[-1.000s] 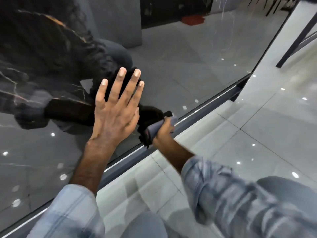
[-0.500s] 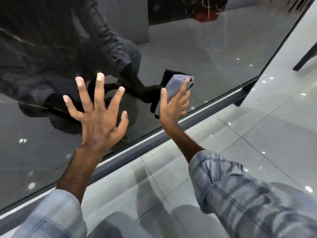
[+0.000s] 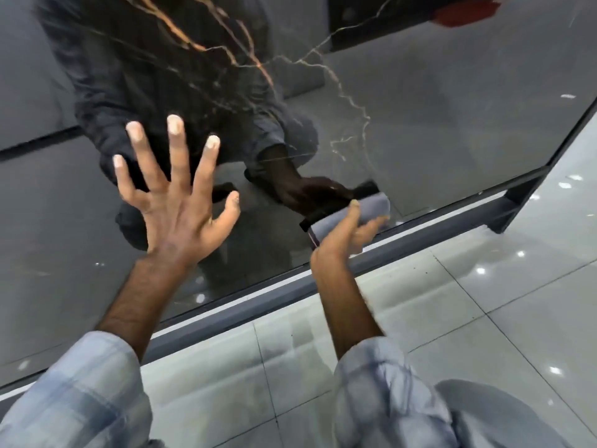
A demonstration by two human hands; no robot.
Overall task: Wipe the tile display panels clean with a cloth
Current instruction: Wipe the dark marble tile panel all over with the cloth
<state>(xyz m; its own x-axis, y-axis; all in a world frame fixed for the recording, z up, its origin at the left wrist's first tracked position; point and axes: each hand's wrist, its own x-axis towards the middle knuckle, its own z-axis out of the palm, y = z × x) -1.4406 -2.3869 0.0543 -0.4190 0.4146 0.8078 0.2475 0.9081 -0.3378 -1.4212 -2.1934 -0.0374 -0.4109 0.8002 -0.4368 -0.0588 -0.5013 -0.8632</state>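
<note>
A glossy dark tile panel [image 3: 436,124] with gold and white veins fills the upper view and mirrors me. Its grey metal frame [image 3: 258,305] runs diagonally along the bottom edge. My left hand [image 3: 176,202] lies flat on the panel with fingers spread wide. My right hand [image 3: 347,234] holds a folded grey cloth [image 3: 358,210] against the panel's lower part, just above the frame, thumb over the cloth and fingers beneath it.
Pale polished floor tiles [image 3: 484,318] with light reflections spread below and to the right of the frame. The frame's dark end bracket [image 3: 513,202] sits at the panel's lower right corner. My knee [image 3: 504,412] shows at bottom right.
My right hand has swept the cloth down and to the right, toward the panel's bottom edge. My left hand stays on the panel with its fingers spread.
</note>
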